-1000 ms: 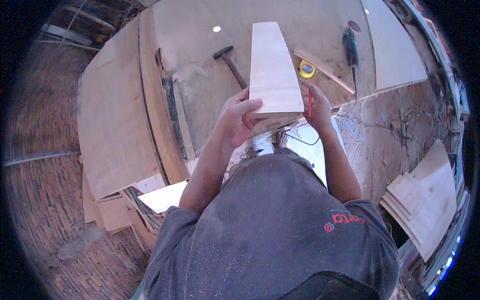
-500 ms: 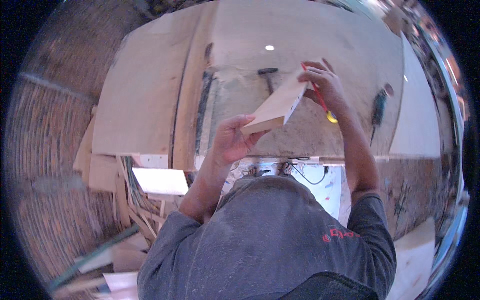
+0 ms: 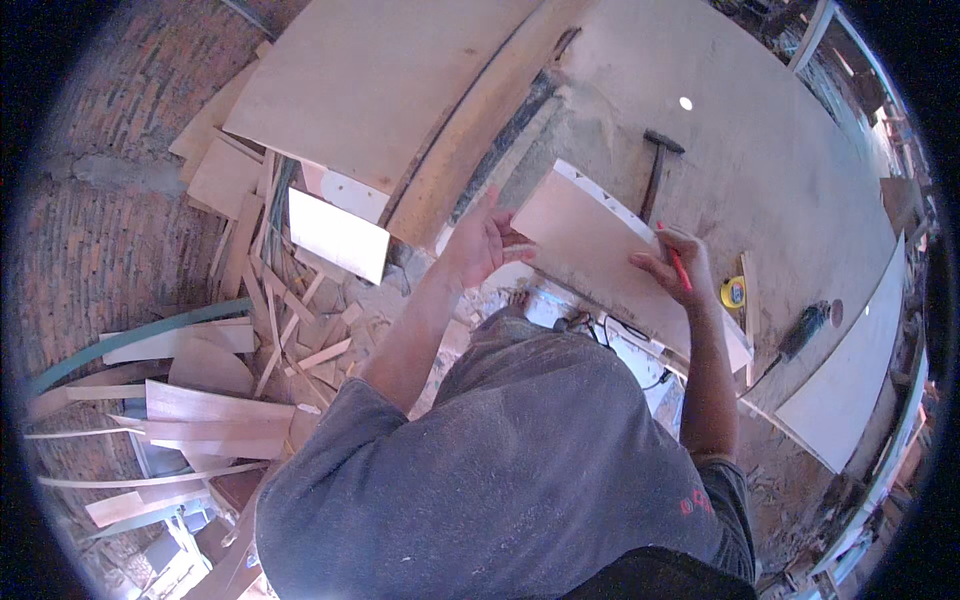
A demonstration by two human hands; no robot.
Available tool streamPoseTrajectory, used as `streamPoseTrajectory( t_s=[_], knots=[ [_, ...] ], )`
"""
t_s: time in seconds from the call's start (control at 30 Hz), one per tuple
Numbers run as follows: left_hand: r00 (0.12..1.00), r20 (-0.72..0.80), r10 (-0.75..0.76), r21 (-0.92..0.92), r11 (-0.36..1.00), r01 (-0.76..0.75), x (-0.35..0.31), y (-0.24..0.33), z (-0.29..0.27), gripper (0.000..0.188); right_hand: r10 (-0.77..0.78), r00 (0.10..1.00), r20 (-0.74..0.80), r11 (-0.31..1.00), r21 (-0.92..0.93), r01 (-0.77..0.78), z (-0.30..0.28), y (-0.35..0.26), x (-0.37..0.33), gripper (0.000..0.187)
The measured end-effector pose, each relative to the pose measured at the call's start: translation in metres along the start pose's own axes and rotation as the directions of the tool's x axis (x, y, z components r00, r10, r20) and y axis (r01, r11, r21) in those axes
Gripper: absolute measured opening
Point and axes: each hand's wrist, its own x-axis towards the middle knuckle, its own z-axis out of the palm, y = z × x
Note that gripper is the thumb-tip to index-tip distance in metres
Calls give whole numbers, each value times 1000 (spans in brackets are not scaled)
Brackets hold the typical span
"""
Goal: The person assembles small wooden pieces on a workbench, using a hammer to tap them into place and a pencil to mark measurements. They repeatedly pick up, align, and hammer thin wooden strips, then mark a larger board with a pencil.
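A pale wooden board (image 3: 590,225) with a white edge carrying small dark marks lies slanting at the near side of the workbench. My left hand (image 3: 485,245) is at the board's left end, its fingers apart; whether the fingertips touch it I cannot tell. My right hand (image 3: 682,262) is over the board's right part, closed around a red pencil (image 3: 681,270). Beyond the board lies a hammer (image 3: 655,172) with a dark handle. A yellow tape measure (image 3: 733,291) sits just right of my right hand.
A dark green power tool (image 3: 808,328) rests farther right on the workbench (image 3: 750,130), near a pale sheet (image 3: 840,390). A thick wooden beam (image 3: 470,125) runs along the left. Wood offcuts (image 3: 300,330) are piled on the floor at left, by a brick surface (image 3: 90,240).
The board, earlier raised and tilted in my left hand, is now down at the bench's near side, and that hand has let go. The pencil stays in my right hand. My view has turned.
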Motion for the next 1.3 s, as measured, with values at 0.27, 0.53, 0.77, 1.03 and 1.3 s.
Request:
streamPoseTrajectory(
  t_s=[0.27, 0.53, 0.77, 1.03, 1.3],
  knots=[
    [995, -88, 45, 178, 984, -28, 26, -53, -20, 43, 182, 972, 152, 977, 83, -196, 75, 56, -2, 50],
    [976, -207, -67, 127, 987, 94, 57, -69, -56, 40, 365, 870, -332, 871, -207, -445, 79, 77, 41, 66],
    [983, -138, -123, 25, 991, 128, 71, -78, -68, 41, 555, 806, -207, 773, -228, -592, 89, 72, 59, 57],
    [988, -137, -73, 23, 997, 77, 69, -79, -59, 36, 539, 786, -303, 756, -236, -610, 57, 146, 35, 57],
    [990, -112, -86, -53, 995, 81, 76, -87, -59, 36, 360, 818, -449, 799, -304, -518, 25, 192, -39, 46]
  ],
)
